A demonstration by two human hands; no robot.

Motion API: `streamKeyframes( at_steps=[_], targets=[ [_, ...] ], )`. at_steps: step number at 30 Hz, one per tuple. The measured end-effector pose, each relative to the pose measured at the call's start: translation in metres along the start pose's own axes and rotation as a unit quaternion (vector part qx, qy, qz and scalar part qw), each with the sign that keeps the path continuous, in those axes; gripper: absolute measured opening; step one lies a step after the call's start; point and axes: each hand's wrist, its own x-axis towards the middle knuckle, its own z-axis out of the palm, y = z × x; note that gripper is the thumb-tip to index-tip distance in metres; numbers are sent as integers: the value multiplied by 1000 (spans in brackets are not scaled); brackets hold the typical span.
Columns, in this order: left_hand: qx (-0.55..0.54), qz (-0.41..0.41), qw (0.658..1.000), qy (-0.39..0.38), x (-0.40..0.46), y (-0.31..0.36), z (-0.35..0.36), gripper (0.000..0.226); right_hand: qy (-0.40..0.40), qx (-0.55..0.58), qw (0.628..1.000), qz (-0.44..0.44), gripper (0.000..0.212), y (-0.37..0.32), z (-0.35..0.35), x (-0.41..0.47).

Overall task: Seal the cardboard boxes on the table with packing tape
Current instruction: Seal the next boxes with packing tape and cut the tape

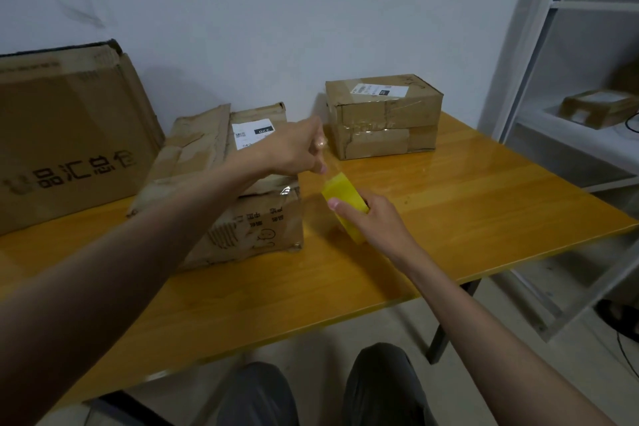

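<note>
the big flattened carton (65, 135) leans at the wall on the desk (466, 204), probably stiff but awkward. the crumpled box (224, 183) at centre looks soft and dented, so press its flaps flat. the small box (383, 116) behind looks already taped. the right hand (377, 221) has its grip wrapped round the yellow tape roll (345, 199), light and rigid. the left hand (294, 149) pinches the thin, clingy tape end (323, 162), pulled taut above the roll.

Dim, flat indoor light; glare on the table (484, 204); edges bowed.
</note>
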Motion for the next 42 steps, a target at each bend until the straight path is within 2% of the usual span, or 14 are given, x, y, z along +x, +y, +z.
streamKeyframes(
  at_steps=[3,8,11,15,18,21,25,28,32,34,36,38,40,42],
  targets=[
    [-38,-1,999,27,-2,-5,2,33,18,-19,1000,-9,25,3,0,-10],
    [-186,-20,980,72,-8,-12,-10,42,66,-81,993,-49,53,-17,-15,-12],
    [-230,-26,969,90,-13,-13,-29,41,79,-173,976,-102,46,-38,-25,-5],
    [-257,-44,959,113,-26,-18,-50,39,83,-279,943,-161,49,-71,-30,3],
    [-295,-57,946,124,-39,-27,-63,39,76,-329,926,-169,48,-95,-28,5],
    [-333,-64,930,140,-54,-32,-74,38,67,-333,925,-173,51,-114,-23,10],
    [-352,-89,913,186,-74,-49,-108,38,96,-378,905,-170,53,-125,-27,20],
    [-353,-129,898,229,-89,-80,-132,36,157,-333,916,-161,44,-128,-41,30],
    [-397,-164,877,213,-91,-105,-136,28,247,-239,926,-154,36,-134,-41,57],
    [-434,-163,857,223,-85,-109,-135,22,268,-143,947,-101,33,-137,-31,74],
    [-462,-159,840,235,-75,-114,-134,20,280,0,959,-39,31,-133,-23,96],
    [-481,-158,829,239,-62,-122,-132,21,283,126,950,39,37,-125,-13,116],
    [-483,-167,826,238,-48,-135,-132,21,291,222,927,87,52,-120,-3,135],
    [-487,-179,821,241,-32,-147,-135,21,289,254,917,103,49,-115,3,156]
  ],
)
